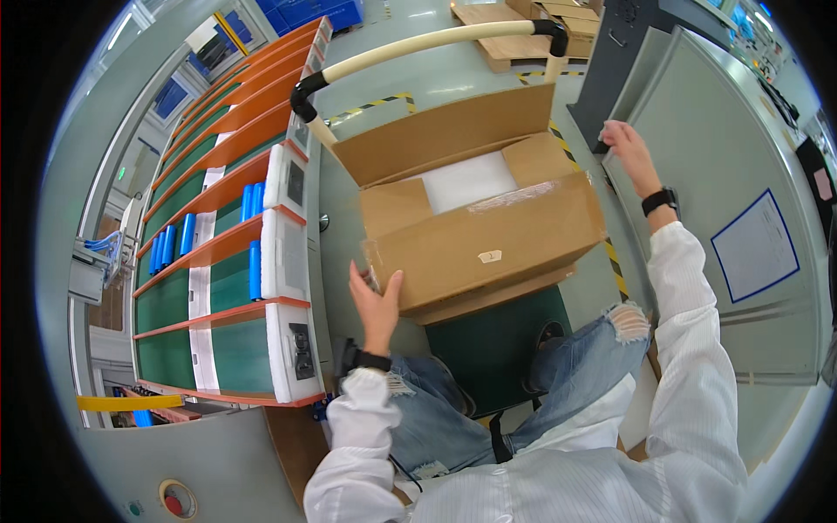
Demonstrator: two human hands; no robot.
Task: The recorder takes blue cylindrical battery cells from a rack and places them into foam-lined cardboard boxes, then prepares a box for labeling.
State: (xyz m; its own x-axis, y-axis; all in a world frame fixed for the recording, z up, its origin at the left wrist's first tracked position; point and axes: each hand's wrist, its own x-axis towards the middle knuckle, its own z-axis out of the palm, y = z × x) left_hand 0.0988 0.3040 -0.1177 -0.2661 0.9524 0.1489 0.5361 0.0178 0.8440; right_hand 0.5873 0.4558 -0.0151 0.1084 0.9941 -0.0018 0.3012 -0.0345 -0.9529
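Cardboard box (pixel 488 235), flaps open: left hand (pixel 377 301) spread flat against its corner; right hand (pixel 626 148) open, touching grey cabinet (pixel 715 174).

The open box (pixel 488 235) is plain brown corrugated cardboard, matt and a little scuffed, with strips of clear glossy tape along its flap and corner; inside lies a white foam sheet (pixel 469 181), soft and dull. The cart handle (pixel 436 44) behind it is wrapped in cream padding with black rubbery ends. The grey cabinet (pixel 741 174) looks like painted sheet metal, smooth with a faint sheen. The conveyor lanes (pixel 235 279) have dull green belts between orange painted rails, carrying shiny blue cylinders (pixel 255 268). The person's coat sleeve (pixel 697 349) is thin white cloth, the jeans (pixel 593 357) faded, frayed denim.
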